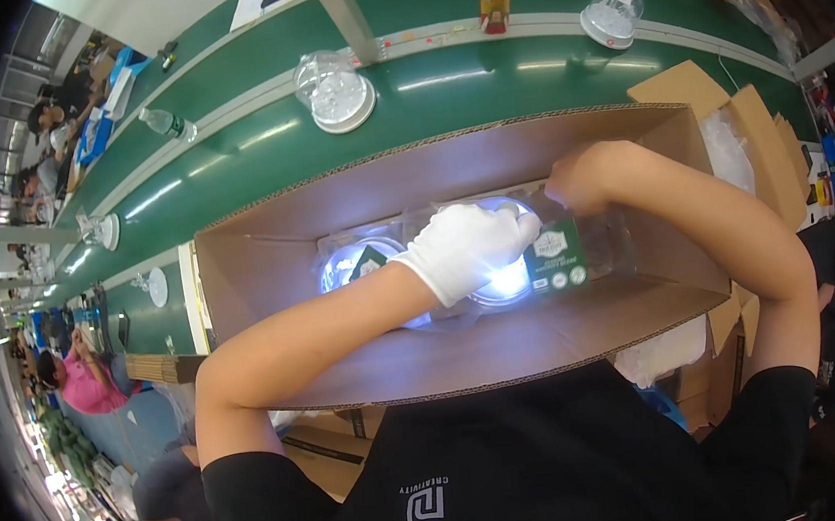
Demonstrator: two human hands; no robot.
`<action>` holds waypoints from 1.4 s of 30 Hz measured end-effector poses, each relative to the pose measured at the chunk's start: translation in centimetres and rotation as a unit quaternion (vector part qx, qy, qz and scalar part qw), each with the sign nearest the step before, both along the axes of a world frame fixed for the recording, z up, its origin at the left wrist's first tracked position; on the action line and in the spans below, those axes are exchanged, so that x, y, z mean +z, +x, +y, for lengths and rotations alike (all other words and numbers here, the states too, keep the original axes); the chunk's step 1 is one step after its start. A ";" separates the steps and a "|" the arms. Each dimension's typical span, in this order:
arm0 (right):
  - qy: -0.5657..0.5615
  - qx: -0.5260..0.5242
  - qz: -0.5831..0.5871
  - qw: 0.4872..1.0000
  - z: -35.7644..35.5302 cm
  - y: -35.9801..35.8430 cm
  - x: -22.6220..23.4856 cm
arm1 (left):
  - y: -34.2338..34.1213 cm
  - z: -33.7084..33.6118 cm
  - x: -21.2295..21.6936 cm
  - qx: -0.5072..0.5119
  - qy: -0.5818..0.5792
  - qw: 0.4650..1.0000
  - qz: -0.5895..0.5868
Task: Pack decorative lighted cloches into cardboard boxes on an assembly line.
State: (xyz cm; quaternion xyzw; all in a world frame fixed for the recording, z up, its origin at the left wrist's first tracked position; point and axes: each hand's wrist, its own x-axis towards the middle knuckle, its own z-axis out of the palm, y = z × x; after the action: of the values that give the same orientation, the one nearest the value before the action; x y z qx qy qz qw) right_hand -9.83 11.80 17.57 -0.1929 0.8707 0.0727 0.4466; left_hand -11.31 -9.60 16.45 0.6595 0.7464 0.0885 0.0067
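Note:
A long open cardboard box point(268, 275) lies in front of me, with both my hands inside it. My left hand point(467, 248), in a white glove, is closed over a brightly lit round item point(506, 287) in clear plastic; what its fingers pinch is hidden. Beside those fingers stands a green printed card point(558, 257). Bare and curled, my right hand point(586, 179) is by the box's far wall, above clear plastic wrapping; its fingertips are hidden. To the left of my glove sits another glowing round item point(363, 264), with a dark green card on it.
Beyond the box runs a green conveyor belt point(442, 92) carrying clear domed items with white bases point(342, 105). A bottle of amber liquid point(494, 4) stands farther back. Open cartons point(763, 147) crowd the right. Other people, one in a pink top point(87, 381), are at the left.

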 end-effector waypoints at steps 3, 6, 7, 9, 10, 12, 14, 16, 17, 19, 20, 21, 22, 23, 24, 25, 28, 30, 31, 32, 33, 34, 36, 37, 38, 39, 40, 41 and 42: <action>0.082 0.096 -0.082 0.989 -1.6 -2.2 -2.8 | 0.2 -0.4 -2.1 0.064 0.024 0.997 -0.026; 0.049 0.083 -0.102 0.990 -1.9 -3.0 -5.9 | 0.3 -1.1 -3.6 0.105 0.020 0.994 -0.032; 0.021 0.050 -0.079 0.995 -1.3 -2.9 -7.4 | 0.2 -1.2 -3.6 0.113 0.006 0.993 -0.034; -0.009 0.019 -0.059 0.998 -1.0 -3.2 -8.8 | 0.1 -1.5 -3.4 0.121 0.009 0.992 -0.045; 0.006 0.029 -0.074 0.997 -0.8 -3.6 -9.2 | 0.1 -1.5 -3.4 0.127 0.013 0.990 -0.053; -0.004 0.033 -0.065 0.997 -0.4 -3.6 -9.9 | 0.1 -1.7 -3.4 0.138 -0.004 0.987 -0.078; 0.008 0.036 -0.087 0.996 -0.9 -3.9 -10.4 | 0.1 -2.1 -3.7 0.175 -0.040 0.981 -0.077; 0.017 0.039 -0.104 0.994 -2.1 -4.3 -10.2 | -0.3 -2.3 -4.1 0.192 -0.071 0.975 -0.081; 0.033 0.032 -0.100 0.994 -3.0 -3.9 -9.4 | -0.4 -2.5 -4.6 0.199 -0.057 0.974 -0.095; 0.038 0.014 -0.063 0.997 -2.8 -2.6 -10.4 | -0.3 -2.9 -4.5 0.179 -0.056 0.977 -0.097; 0.041 0.004 -0.062 0.997 -2.3 -2.2 -11.0 | -0.1 -3.1 -4.5 0.173 -0.032 0.980 -0.094; 0.045 -0.012 -0.064 0.997 -1.8 -1.8 -11.5 | 0.3 -3.2 -4.5 0.167 -0.008 0.982 -0.091; 0.048 -0.026 -0.065 0.996 -1.5 -1.5 -11.8 | 0.6 -3.1 -4.1 0.162 -0.032 0.983 -0.077; 0.048 -0.036 -0.064 0.996 -1.4 -1.6 -12.1 | 1.3 -3.2 -4.1 0.161 -0.033 0.985 -0.059; 0.049 -0.044 -0.063 0.996 -1.4 -1.8 -12.4 | 2.0 -3.3 -4.1 0.161 -0.034 0.986 -0.042; 0.050 -0.052 -0.063 0.995 -1.4 -1.9 -12.5 | 2.6 -3.2 -4.1 0.152 -0.039 0.987 -0.032; 0.050 -0.069 -0.064 0.994 -2.1 -2.5 -13.1 | 3.7 -4.1 -3.5 0.134 -0.061 0.988 -0.050; 0.047 -0.077 -0.070 0.993 -2.9 -2.7 -13.7 | 3.6 -4.1 -3.6 0.128 -0.062 0.989 -0.050; 0.047 -0.084 -0.074 0.993 -3.0 -2.6 -14.3 | 3.7 -4.1 -3.4 0.117 -0.060 0.990 -0.054; 0.047 -0.091 -0.078 0.992 -3.2 -2.5 -14.8 | 3.4 -4.0 -3.4 0.117 -0.061 0.990 -0.054; 0.046 -0.092 -0.079 0.992 -2.4 -3.0 -15.8 | 2.8 -3.7 -3.5 0.121 -0.070 0.989 -0.038; -0.040 -0.113 -0.106 0.987 -0.4 -3.6 -17.2 | 2.2 -3.0 -3.6 0.121 -0.075 0.990 -0.022; -0.132 -0.131 -0.134 0.973 -0.4 -3.8 -17.3 | 1.8 -3.0 -4.1 0.126 -0.059 0.990 -0.027; -0.066 -0.091 -0.096 0.989 -2.3 -4.2 -15.7 | 1.8 -3.1 -3.8 0.131 -0.054 0.989 -0.038; 0.003 -0.055 -0.053 0.997 -3.3 -4.2 -14.8 | 1.7 -3.0 -3.6 0.132 -0.047 0.989 -0.046; 0.001 -0.059 -0.050 0.997 -3.2 -3.7 -14.9 | 2.0 -3.2 -3.9 0.109 -0.045 0.992 -0.035; -0.009 -0.055 -0.037 0.998 -2.7 -3.2 -15.3 | 2.4 -2.9 -3.6 0.104 -0.050 0.993 -0.016; -0.019 -0.050 -0.026 0.998 -2.4 -2.6 -15.7 | 2.8 -2.5 -3.3 0.101 -0.055 0.993 0.003; -0.017 -0.068 -0.008 0.997 -2.1 -2.1 -16.1 | 2.8 -2.2 -3.3 0.097 -0.046 0.994 0.010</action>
State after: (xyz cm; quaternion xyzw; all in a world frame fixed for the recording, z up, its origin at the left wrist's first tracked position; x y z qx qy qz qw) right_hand -11.95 9.73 1.49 -0.1412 0.8794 0.0254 0.4540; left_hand -8.47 -11.79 13.18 0.5834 0.8105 0.0475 0.0213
